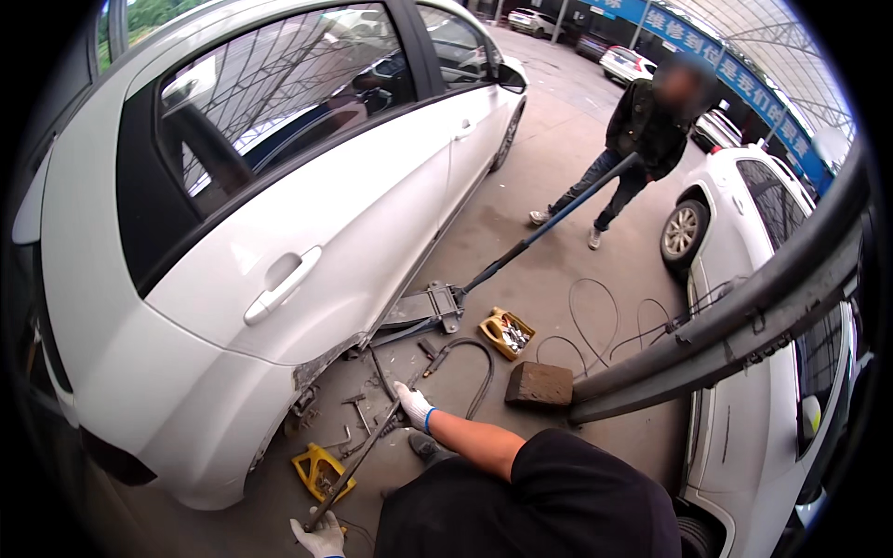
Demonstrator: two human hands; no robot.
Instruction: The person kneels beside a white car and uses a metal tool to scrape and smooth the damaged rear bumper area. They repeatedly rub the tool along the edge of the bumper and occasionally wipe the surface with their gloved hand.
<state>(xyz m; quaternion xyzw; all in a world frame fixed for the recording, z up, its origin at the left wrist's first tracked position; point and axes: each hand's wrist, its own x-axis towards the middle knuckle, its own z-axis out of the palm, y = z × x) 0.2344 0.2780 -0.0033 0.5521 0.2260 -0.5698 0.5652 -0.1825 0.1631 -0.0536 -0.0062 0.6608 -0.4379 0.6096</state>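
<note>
My left hand (318, 538), in a white glove, grips the near end of a long dark metal bar (358, 460). My right hand (413, 405), gloved too, holds the same bar near its far end. The bar slants across the concrete towards the rear wheel arch (302, 391) of a white car (279, 232). Loose metal tools (358, 409) lie on the ground under the arch. A floor jack (430, 308) sits under the car's sill. Its long blue handle (549, 223) is held by another person (646, 130) standing farther off.
A yellow stand (316, 470) lies by the arch, a yellow tray of tools (507, 332) and a brick (539, 383) are beyond my right hand. A black hose (479, 372) and thin cables (595, 316) curl on the concrete. A second white car (744, 279) and a slanted grey beam (744, 312) close the right side.
</note>
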